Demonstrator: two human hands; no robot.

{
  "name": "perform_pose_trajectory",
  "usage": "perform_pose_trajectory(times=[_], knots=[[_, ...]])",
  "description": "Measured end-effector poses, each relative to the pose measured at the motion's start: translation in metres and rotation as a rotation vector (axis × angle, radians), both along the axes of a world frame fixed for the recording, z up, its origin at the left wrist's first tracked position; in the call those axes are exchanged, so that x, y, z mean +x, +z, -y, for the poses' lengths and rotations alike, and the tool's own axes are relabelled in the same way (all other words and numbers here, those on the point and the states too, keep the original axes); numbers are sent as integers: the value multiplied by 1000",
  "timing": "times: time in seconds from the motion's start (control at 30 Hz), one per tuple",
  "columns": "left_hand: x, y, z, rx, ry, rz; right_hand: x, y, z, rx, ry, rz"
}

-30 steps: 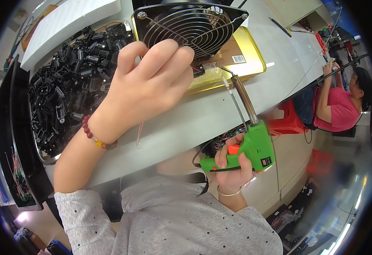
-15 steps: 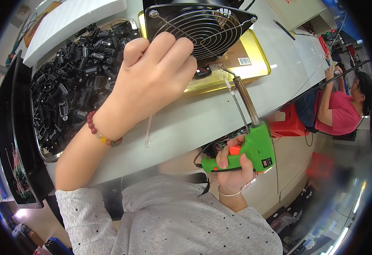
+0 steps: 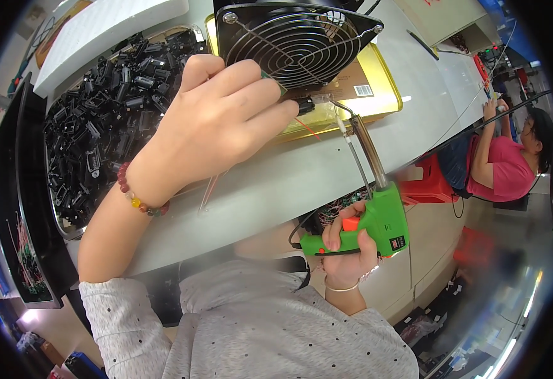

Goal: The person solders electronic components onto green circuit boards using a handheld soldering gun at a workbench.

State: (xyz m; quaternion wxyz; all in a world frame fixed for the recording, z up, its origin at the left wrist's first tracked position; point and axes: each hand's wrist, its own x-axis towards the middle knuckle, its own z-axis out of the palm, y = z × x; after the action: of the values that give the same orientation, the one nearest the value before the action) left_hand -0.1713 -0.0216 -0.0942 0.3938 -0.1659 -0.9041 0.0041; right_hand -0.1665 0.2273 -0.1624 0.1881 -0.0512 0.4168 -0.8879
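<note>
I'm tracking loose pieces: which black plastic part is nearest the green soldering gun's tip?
The black plastic part just right of the left hand, by the gold box; the others lie in the heap at far left.

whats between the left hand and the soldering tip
In the head view, a black part and a clear piece show between the left hand and the tip of the green soldering gun, against the gold tin.

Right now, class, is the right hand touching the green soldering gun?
Touching: the head view shows the right hand wrapped around the green soldering gun.
</note>
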Motion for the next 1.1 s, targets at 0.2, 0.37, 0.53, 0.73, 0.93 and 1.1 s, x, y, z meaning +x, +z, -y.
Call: perform_pose_trajectory(times=[0.2,0.37,0.53,0.73,0.93,1.1], knots=[[7,3,2,11,72,132,-1,-4,-5,14,74,-74],[11,5,-3,49,97,285,-1,-3,-5,74,107,-104],[12,1,-2,101,101,227,0,-3,-3,59,90,-95],[13,-1,-12,99,171,114,-1,-2,-2,48,89,-99],[12,-5,-9,47,232,132,0,-2,-2,95,80,-96],[11,-7,-6,85,184,144,1,-2,2,127,105,-88]])
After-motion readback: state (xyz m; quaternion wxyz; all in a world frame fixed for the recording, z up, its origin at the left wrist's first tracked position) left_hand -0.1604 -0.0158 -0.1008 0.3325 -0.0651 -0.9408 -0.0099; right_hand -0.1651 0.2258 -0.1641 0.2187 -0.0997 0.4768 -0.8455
